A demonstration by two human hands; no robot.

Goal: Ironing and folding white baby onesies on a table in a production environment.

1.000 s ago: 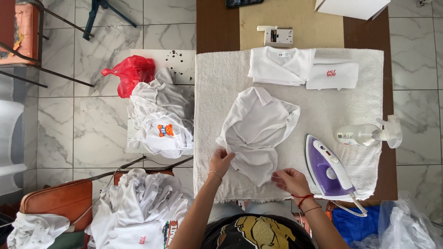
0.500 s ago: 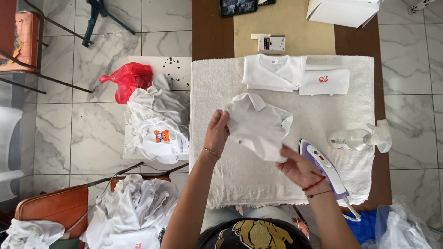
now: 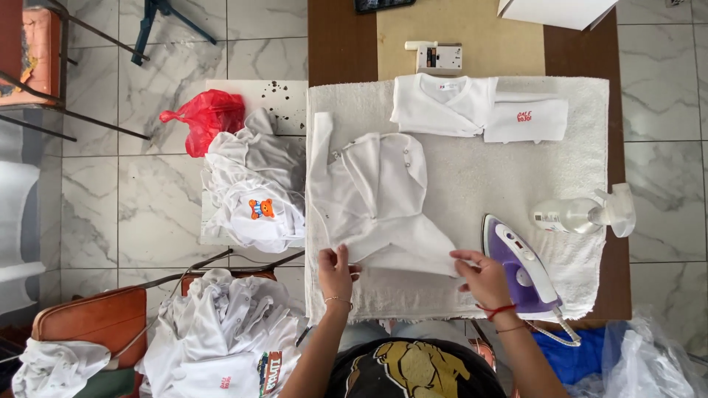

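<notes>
Both hands are pinching the near hem of the white baby shirt (image 3: 380, 195), which is lying spread on the white towel (image 3: 472, 177) covering the counter (image 3: 332, 44). The left hand (image 3: 335, 269) is keeping a tight grip on one corner, the right hand (image 3: 483, 276) on the other. The purple iron (image 3: 520, 265) is sitting just beside the right hand, the spray bottle (image 3: 579, 214) beyond it.
</notes>
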